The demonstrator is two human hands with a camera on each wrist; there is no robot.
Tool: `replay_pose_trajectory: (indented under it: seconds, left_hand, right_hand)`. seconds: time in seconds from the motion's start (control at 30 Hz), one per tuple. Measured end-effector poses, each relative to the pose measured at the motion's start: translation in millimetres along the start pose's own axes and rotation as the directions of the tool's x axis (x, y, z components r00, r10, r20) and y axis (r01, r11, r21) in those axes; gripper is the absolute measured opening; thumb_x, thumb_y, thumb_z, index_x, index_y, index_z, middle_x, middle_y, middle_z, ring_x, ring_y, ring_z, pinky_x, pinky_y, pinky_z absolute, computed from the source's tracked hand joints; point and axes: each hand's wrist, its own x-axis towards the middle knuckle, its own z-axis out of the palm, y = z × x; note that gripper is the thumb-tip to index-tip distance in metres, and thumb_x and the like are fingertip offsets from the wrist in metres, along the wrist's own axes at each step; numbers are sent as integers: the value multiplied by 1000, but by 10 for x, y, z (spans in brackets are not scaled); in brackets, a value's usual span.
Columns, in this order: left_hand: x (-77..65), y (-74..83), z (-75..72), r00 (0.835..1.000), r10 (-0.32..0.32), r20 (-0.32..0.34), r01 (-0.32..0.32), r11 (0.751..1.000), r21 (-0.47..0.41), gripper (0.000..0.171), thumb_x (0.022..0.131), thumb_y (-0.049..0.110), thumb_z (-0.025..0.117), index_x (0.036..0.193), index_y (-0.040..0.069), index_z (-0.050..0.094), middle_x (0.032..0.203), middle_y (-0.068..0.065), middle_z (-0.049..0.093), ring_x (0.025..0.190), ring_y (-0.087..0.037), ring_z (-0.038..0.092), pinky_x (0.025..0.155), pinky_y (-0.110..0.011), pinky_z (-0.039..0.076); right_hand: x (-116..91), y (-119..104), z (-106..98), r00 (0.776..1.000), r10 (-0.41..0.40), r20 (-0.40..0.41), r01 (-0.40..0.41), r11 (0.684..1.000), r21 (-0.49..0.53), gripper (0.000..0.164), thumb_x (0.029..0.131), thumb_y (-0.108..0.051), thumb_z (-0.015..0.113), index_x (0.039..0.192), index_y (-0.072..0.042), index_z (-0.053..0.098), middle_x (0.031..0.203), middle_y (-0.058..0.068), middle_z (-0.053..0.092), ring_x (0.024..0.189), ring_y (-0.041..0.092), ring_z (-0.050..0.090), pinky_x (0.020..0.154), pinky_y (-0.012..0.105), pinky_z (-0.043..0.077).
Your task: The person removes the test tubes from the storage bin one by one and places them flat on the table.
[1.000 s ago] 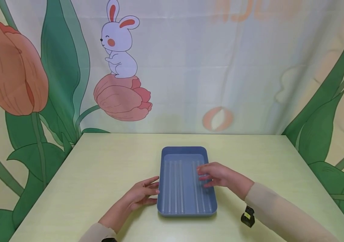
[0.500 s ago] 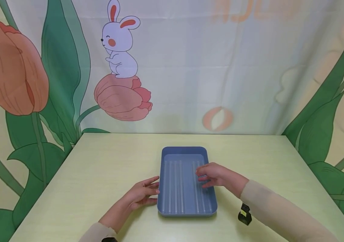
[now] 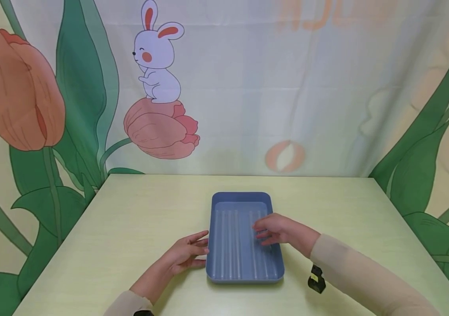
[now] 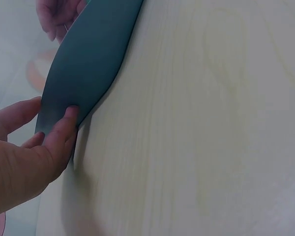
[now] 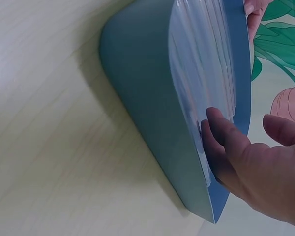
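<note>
A blue rectangular tray (image 3: 244,263) with a raised rim and long ridges along its floor lies on the table, one short side toward me. My left hand (image 3: 186,253) is at its left side, fingers spread and relaxed. In the left wrist view, the fingertips of that left hand (image 4: 34,160) touch the tray's outer wall (image 4: 88,54). Over the right rim reaches my right hand (image 3: 275,229), its fingers loosely bent above the tray's floor. Seen from the right wrist, the right hand (image 5: 255,157) holds nothing, and its fingertips overlap the ridged floor.
The pale yellow table (image 3: 149,206) spreads out around the tray. Behind it hangs a curtain (image 3: 240,101) printed with a rabbit and tulips. A small black device (image 3: 317,279) hangs under the right sleeve (image 3: 350,272).
My right hand has shifted slightly to the left, a little farther over the tray's floor. The left hand stays at the tray's side, and the tray has not moved on the table.
</note>
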Motion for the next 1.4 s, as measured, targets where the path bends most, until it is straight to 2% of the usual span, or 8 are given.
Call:
replay_pose_trajectory:
  seconds: [0.23, 0.63, 0.87, 0.97, 1.07, 1.23, 1.33, 1.4]
  left_hand:
    - [3, 5, -1, 1000, -1, -13, 1, 1000, 0, 71, 98, -5, 56, 161, -1, 23, 164, -32, 26, 120, -19, 63, 92, -39, 59]
    - [0, 20, 7, 1000, -6, -8, 6, 1000, 25, 71, 99, -4, 56, 162, 0, 23, 164, -31, 27, 128, -24, 60, 95, -41, 58]
    - [-9, 36, 11, 1000, -10, -18, 11, 1000, 27, 71, 98, -4, 56, 161, -1, 24, 164, -32, 27, 126, -24, 60, 96, -41, 58]
    - [-12, 25, 4, 1000, -9, -14, 9, 1000, 21, 72, 98, -4, 56, 161, -2, 23, 164, -33, 26, 125, -22, 61, 94, -40, 58]
    - [-10, 16, 3, 1000, -7, -12, 7, 1000, 6, 72, 97, -4, 56, 161, -2, 23, 164, -33, 25, 121, -19, 62, 91, -37, 59]
    - [0, 6, 8, 1000, -4, -12, 4, 1000, -12, 72, 97, -5, 56, 161, -3, 23, 163, -33, 26, 116, -15, 63, 88, -35, 59]
    - [0, 13, 8, 1000, -6, -19, 6, 1000, -7, 72, 96, -5, 56, 161, -2, 24, 163, -33, 27, 117, -16, 63, 88, -36, 59]
    - [-1, 19, 8, 1000, -8, -24, 8, 1000, -2, 72, 96, -6, 56, 161, -2, 25, 163, -32, 27, 119, -18, 62, 90, -37, 59]
  right_hand:
    - [26, -23, 66, 1000, 2, 20, -2, 1000, -5, 55, 102, -10, 48, 150, 15, 36, 156, 36, 38, 142, 46, 46, 111, 52, 48]
    - [91, -20, 163, 1000, 18, -19, -19, 1000, -14, 49, 99, -6, 51, 142, 15, 42, 148, 38, 42, 135, 44, 51, 103, 48, 55]
    - [123, -54, 226, 999, 28, -40, -30, 999, -40, 48, 96, -5, 55, 139, 15, 45, 143, 36, 47, 107, 28, 58, 89, 41, 60]
    - [146, -66, 252, 998, 45, -46, -48, 997, -54, 52, 96, -5, 55, 142, 15, 43, 144, 36, 48, 107, 29, 60, 87, 40, 61]
    - [156, -76, 278, 997, 60, -55, -63, 996, -64, 55, 96, -3, 56, 146, 15, 40, 148, 37, 46, 118, 37, 62, 91, 42, 60]
    - [160, -67, 334, 996, 65, -66, -68, 997, -46, 59, 96, 0, 54, 149, 15, 33, 154, 37, 40, 132, 45, 54, 99, 50, 57]
    - [194, -50, 375, 993, 72, -96, -76, 996, -37, 58, 95, 2, 54, 149, 14, 34, 154, 36, 41, 125, 42, 55, 100, 54, 56]
    - [330, 22, 369, 991, 76, -114, -81, 996, -43, 58, 95, 3, 55, 149, 12, 35, 149, 34, 45, 113, 37, 56, 98, 54, 57]
